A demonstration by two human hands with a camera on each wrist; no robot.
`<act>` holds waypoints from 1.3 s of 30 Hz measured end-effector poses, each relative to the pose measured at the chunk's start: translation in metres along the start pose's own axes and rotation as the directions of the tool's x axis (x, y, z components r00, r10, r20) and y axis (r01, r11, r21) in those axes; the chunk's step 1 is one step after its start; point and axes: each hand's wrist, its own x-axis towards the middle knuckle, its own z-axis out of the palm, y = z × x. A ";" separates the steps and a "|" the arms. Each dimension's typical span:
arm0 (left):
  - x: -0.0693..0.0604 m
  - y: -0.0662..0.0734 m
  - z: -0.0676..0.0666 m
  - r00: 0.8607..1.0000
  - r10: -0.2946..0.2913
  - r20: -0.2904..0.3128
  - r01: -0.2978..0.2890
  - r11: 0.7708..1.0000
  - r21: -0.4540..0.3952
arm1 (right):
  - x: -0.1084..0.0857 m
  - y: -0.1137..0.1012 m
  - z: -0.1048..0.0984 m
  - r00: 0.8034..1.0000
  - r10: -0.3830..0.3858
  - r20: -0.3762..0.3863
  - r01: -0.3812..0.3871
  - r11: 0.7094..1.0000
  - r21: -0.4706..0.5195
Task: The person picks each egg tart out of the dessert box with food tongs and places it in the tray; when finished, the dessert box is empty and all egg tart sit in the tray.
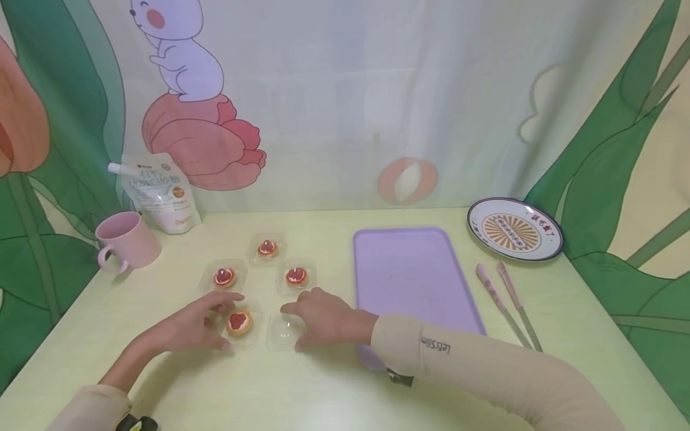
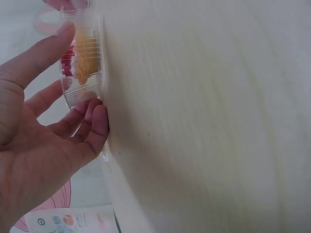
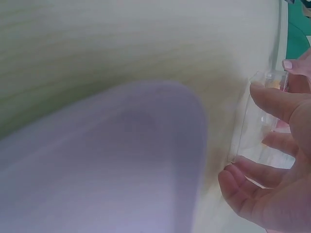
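My left hand (image 1: 191, 323) curls around a clear plastic box (image 2: 82, 94) with a small fruit tart (image 1: 239, 323) in it. In the left wrist view the thumb lies at the box's upper edge and the fingers at its lower side. To the right, my right hand (image 1: 329, 320) holds a clear plastic container (image 1: 280, 334) by its sides, thumb and fingers spread across it; no tart shows inside. Behind the hands sit more boxed tarts: one on the left (image 1: 224, 277), one on the right (image 1: 296, 276) and one farther back (image 1: 267, 248).
A purple tray (image 1: 404, 269) lies right of the boxes, partly under the right forearm. Beyond it are a decorated plate (image 1: 514, 230) and two pink-handled utensils (image 1: 498, 293). At the back left stand a pink mug (image 1: 137, 242) and a spouted pouch (image 1: 164, 194). A printed curtain hangs behind.
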 end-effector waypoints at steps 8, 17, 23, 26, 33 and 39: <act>0.001 0.000 -0.001 1.000 -0.031 -0.003 0.031 1.000 -0.001 | 0.000 0.002 -0.001 1.000 0.018 -0.019 -0.017 0.999 0.040; -0.008 0.007 -0.007 0.998 -0.066 -0.013 0.066 0.998 0.014 | -0.005 0.007 -0.017 0.995 0.026 -0.094 -0.018 0.996 0.084; -0.012 0.018 -0.026 0.990 -0.091 -0.104 0.103 0.988 0.114 | -0.001 0.030 -0.039 0.981 0.094 -0.172 -0.070 0.988 0.140; 0.000 0.024 -0.032 0.990 -0.038 -0.137 0.059 0.987 0.150 | 0.007 0.045 -0.042 0.980 0.122 -0.159 -0.094 0.980 0.173; 0.046 0.036 -0.028 0.994 0.037 -0.099 -0.014 0.975 0.221 | 0.030 0.070 -0.037 0.989 0.119 -0.088 -0.095 0.968 0.233; 0.077 0.039 -0.020 0.998 0.038 -0.041 -0.026 0.965 0.261 | 0.044 0.075 -0.034 0.994 0.105 -0.042 -0.092 0.968 0.232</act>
